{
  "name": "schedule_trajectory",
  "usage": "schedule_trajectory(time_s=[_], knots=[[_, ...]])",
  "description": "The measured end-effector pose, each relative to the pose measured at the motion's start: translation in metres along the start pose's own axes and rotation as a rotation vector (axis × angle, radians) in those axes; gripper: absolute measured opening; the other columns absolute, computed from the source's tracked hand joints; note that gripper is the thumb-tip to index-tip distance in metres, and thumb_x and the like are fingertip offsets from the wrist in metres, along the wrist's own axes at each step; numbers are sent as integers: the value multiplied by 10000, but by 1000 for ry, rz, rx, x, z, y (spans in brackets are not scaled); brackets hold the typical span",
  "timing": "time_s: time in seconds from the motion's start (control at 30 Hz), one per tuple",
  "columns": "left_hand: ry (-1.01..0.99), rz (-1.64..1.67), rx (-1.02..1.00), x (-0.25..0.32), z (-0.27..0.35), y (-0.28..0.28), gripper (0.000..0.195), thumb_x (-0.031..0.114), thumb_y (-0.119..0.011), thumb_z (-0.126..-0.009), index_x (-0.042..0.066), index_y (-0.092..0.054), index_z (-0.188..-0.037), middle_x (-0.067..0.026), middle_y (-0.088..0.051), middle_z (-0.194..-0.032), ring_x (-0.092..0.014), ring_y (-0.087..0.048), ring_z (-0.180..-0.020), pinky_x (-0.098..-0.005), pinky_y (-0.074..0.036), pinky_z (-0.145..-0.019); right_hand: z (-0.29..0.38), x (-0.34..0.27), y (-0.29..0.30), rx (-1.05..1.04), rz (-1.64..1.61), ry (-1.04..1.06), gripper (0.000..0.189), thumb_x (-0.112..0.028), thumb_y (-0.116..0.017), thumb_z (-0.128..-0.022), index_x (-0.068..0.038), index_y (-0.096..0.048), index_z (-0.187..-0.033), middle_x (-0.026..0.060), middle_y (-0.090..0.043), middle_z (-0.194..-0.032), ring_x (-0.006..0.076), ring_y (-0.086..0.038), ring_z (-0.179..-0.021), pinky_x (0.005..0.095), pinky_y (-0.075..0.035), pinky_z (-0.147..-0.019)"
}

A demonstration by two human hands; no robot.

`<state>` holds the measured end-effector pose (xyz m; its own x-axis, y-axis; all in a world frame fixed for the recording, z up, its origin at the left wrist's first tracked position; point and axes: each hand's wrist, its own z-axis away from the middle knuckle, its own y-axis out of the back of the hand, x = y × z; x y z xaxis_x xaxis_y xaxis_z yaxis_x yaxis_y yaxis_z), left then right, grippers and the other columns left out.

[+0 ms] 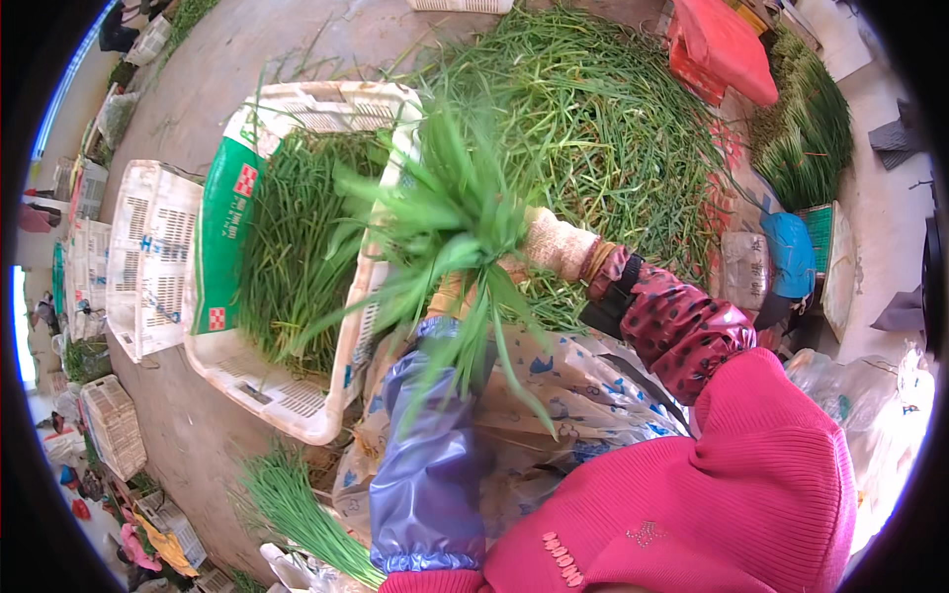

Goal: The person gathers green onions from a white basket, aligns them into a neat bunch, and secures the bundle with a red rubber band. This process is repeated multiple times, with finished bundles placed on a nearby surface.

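Observation:
A bunch of long flat green leaves [463, 200], blurred and fanned out, is held between my two gloved hands in front of me. My left hand [448, 295], in a yellowish glove below a shiny blue sleeve cover, is partly hidden by the leaves and closed at the bunch. My right hand [552, 241], in a pale knitted glove with a dotted red sleeve cover, grips the same bunch from the right. The leaves reach over the rim of a white plastic crate [315, 422], which holds more green stalks [296, 244] and has a green printed sack [222, 237] along its left side.
A large heap of loose green stalks [600, 133] lies ahead and right. Another white crate [152, 259] stands left. Stacked stalks [804, 126], a red cover [723, 48] and a blue bag [789, 256] are at right. A bundle [296, 504] lies lower left. Patterned plastic sheeting [563, 400] covers my lap.

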<state>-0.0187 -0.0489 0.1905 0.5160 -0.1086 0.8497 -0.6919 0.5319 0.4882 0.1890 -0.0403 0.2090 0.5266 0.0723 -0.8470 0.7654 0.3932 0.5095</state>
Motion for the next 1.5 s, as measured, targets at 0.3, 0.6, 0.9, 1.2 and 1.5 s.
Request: schedule_trajectory(time_s=[0.3,0.6,0.9,1.2,1.5], knots=[[32,74,-78,-40,-6,-32,805,272,-877,-778,66,-430,-1415,-182,-526,-1392,-336,-516,-1260,-407,-437,-1089,7,2,7,-46,-77,309,1132,-164,-954,-593,-68,-374,-1560,165,-593,-1416,329,-582,-1288,412,-490,-1092],[101,-24,167,-25,-7,-48,1201,271,-956,-670,80,-228,-1606,-217,-382,-1556,-388,-380,-1441,-457,-344,-1210,-8,-51,2,165,-1134,-189,516,-82,-800,-867,-69,-622,-1352,78,-704,-1163,173,-669,-1048,339,-570,-900],[229,-184,162,29,92,-9,1137,226,-958,-665,63,-333,-1601,-274,-349,-1591,-431,-313,-1491,-444,-285,-1242,-23,16,1,-209,657,-204,417,-290,-671,-951,-142,-632,-1338,79,-736,-1177,280,-718,-1041,416,-576,-905],[162,745,-426,111,113,-43,985,206,-888,-843,79,-304,-1626,-190,-427,-1600,-253,-373,-1491,-388,-350,-1198,-2,-92,102,211,-580,234,363,-24,-667,-877,1,-682,-1239,46,-701,-938,135,-650,-808,288,-526,-707],[-15,991,-485,139,108,-60,1270,423,-920,-782,18,-89,-1653,-286,-411,-1555,-325,-399,-1470,-409,-337,-1208,-16,-157,110,394,268,305,171,-208,-686,-905,-40,-715,-898,17,-644,-780,126,-587,-713,306,-490,-674]])
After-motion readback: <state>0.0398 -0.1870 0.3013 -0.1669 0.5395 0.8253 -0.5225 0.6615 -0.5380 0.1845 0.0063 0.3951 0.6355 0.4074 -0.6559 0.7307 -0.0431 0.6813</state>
